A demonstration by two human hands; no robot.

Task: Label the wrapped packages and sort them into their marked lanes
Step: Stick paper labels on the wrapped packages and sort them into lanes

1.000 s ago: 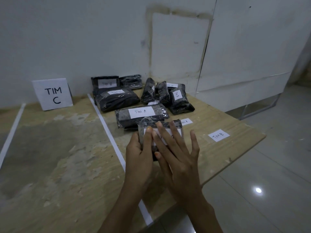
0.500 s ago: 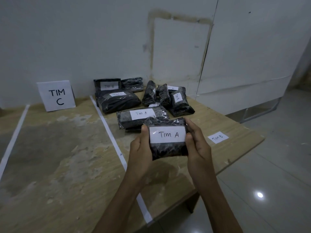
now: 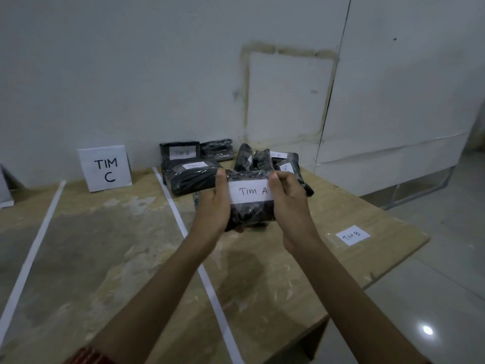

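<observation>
A person's left hand (image 3: 214,206) and right hand (image 3: 287,203) each curl around 1 end of a black wrapped package (image 3: 249,215) labelled "TIM A", held above the worktop (image 3: 105,245), in front of the pile of other packages (image 3: 189,176), right of a white tape line (image 3: 170,199).

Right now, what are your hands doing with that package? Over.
Left grip, right grip: both holding the TIM A package by its ends, above the table. Package pile right behind it. Only lane sign readable: TIM C sign.

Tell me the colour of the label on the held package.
White label with black handwriting on the package; best seen in the head view.
</observation>
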